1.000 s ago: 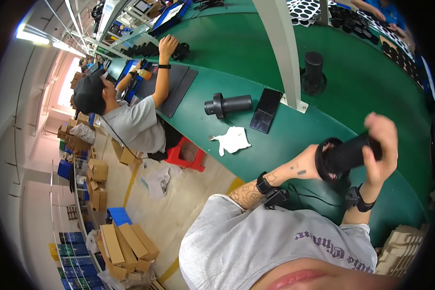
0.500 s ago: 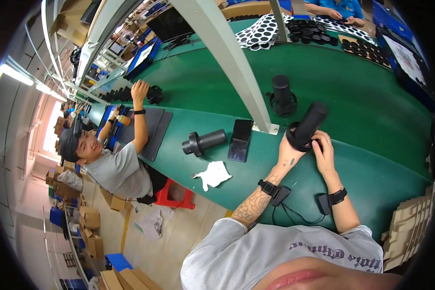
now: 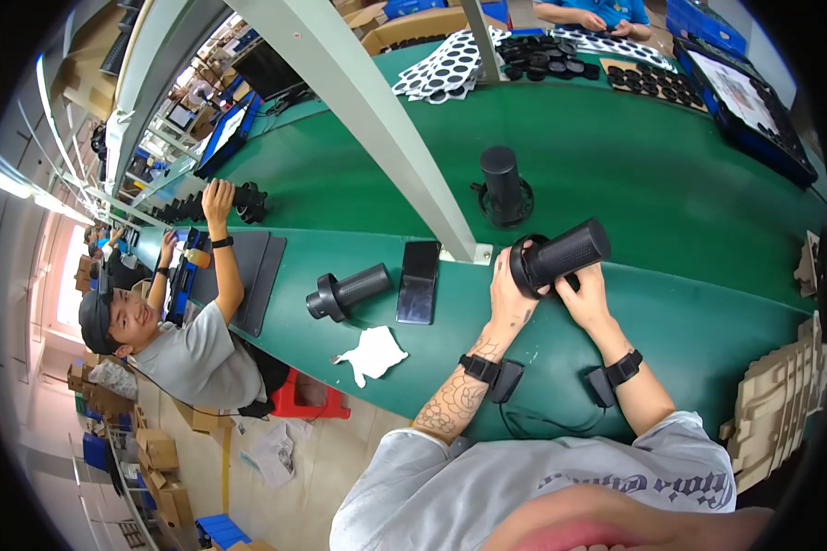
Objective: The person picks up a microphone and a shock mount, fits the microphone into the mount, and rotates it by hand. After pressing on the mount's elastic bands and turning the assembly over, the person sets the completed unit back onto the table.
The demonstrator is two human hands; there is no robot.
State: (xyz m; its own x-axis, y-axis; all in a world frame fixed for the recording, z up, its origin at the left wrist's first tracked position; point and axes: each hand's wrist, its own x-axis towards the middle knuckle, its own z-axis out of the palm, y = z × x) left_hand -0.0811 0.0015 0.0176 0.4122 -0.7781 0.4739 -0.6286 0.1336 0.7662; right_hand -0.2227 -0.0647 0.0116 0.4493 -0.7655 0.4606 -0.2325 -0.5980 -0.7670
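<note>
Head view: handling of a black flanged cylinder at a green bench (image 3: 459, 344). The flanged cylinder (image 3: 568, 253) is held raised over the bench, its textured barrel tilted up to the right. The left hand (image 3: 508, 298) is curled about the flange end, gripping it. The right hand (image 3: 588, 298) is bent inward beneath the barrel; its fingertips are partly hidden, so whether they pinch the piece or merely touch it cannot be told. A similar upright cylinder (image 3: 500, 184) stands beyond, to the right of the pale post (image 3: 377, 119); a similar lying cylinder (image 3: 347, 292) rests on its side, left of a dark rectangular slab (image 3: 418, 283) and behind a crumpled white cloth (image 3: 373, 354). Extent of work: the held piece appears to be mid-handling, since both hands are at it and it is not yet set down. The other two are out of hand; whether they are finished or waiting is not shown.
</note>
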